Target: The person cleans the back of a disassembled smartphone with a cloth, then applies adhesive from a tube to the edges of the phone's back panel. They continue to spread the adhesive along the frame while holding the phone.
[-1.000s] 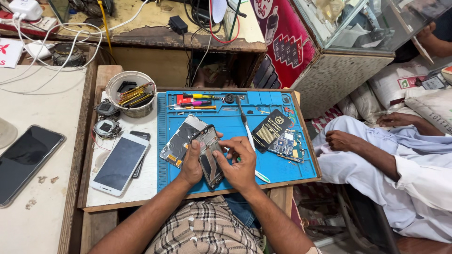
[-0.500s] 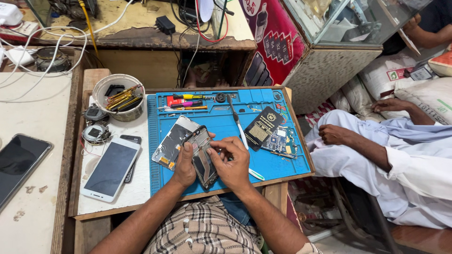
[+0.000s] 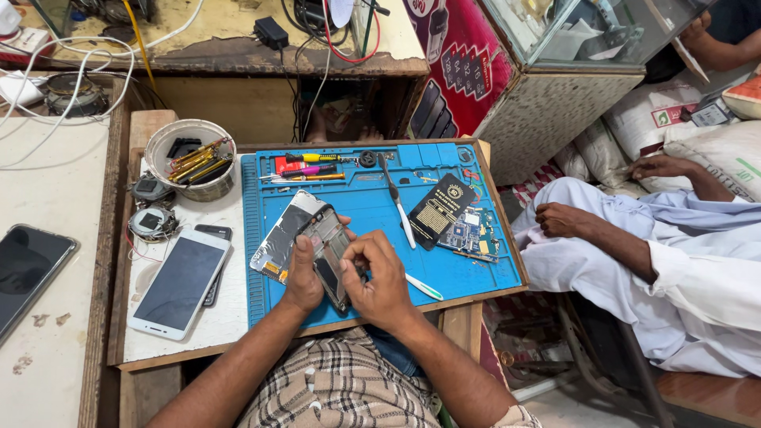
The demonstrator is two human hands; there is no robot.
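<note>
Phone repair stall: blue work mat (image 3: 468,273) (screwdrivers (image 3: 313,168), circuit board (image 3: 469,234)).

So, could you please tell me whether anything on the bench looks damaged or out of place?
The phone held by left hand and right hand is opened, insides bare. A loose circuit board lies on the blue mat.

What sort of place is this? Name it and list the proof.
Most likely a small phone repair stall. Both hands hold an opened phone frame over a blue repair mat. A bare circuit board lies on the mat, screwdrivers line its top edge, and a white phone waits alongside.
</note>
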